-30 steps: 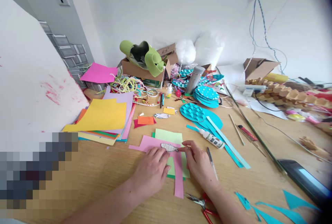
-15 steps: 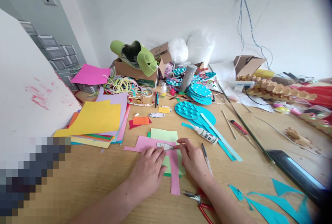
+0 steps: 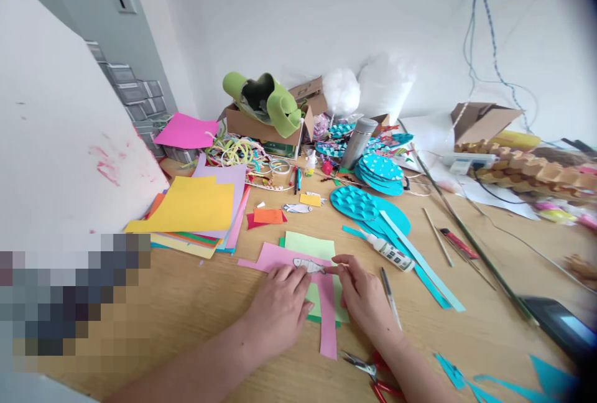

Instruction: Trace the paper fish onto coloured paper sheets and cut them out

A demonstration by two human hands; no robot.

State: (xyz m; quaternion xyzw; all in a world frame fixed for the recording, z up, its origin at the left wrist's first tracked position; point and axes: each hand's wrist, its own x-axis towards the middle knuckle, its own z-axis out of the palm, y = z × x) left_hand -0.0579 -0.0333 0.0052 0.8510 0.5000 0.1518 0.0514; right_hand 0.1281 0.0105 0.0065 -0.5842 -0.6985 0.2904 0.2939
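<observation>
A small paper fish (image 3: 308,265) with drawn scales lies on the pink paper (image 3: 275,254) in front of me. My left hand (image 3: 282,300) rests flat on that paper, its fingertips at the fish's lower edge. From the other side my right hand (image 3: 361,291) reaches in, index finger stretched out to the fish's tail and the other fingers partly hidden. Beneath the pink piece are light green paper (image 3: 310,242) and a darker green sheet, of which only edges show. Red-handled scissors (image 3: 368,368) lie under my right forearm, and a pen (image 3: 389,294) sits beside that hand.
A white glue bottle (image 3: 392,254) lies by turquoise paper strips (image 3: 420,269). Stacked coloured paper (image 3: 196,204) is at the left, next to a white board (image 3: 69,142). Behind stand a grey flask (image 3: 358,145) and a cardboard box (image 3: 247,126). A long stick (image 3: 476,235) crosses the right side.
The view has turned slightly left, so everything sits further right in the picture. Both hands keep their places at the paper fish.
</observation>
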